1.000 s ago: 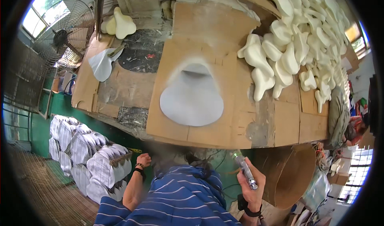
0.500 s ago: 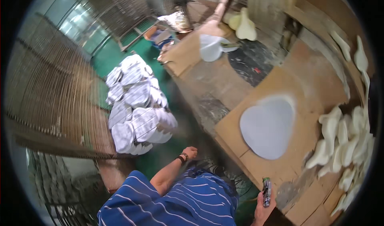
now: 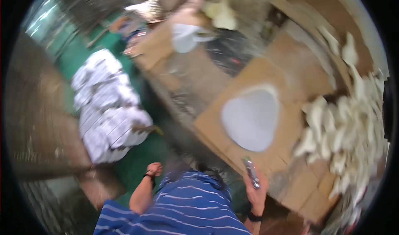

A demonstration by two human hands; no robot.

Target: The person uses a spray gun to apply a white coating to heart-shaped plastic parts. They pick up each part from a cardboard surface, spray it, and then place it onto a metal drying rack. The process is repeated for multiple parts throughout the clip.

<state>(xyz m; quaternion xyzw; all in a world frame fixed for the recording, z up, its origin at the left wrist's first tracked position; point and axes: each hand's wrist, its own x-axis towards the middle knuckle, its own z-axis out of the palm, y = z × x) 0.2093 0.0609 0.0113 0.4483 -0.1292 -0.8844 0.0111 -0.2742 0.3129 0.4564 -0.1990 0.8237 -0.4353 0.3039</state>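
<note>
Right hand (image 3: 257,190) gripping a metal tool (image 3: 252,173), lower right of centre in the frame
Fingers are wrapped around the tool, just below and apart from the rounded white sheet (image 3: 251,120), which lies on cardboard (image 3: 214,124) on the tabletop (image 3: 193,70), right of centre. Left hand (image 3: 154,169), lower left of centre: fingers curled; blur, cannot tell whether fully closed. Cream pieces (image 3: 332,131) are heaped at the right; white pieces (image 3: 106,106) are stacked at the left
</note>
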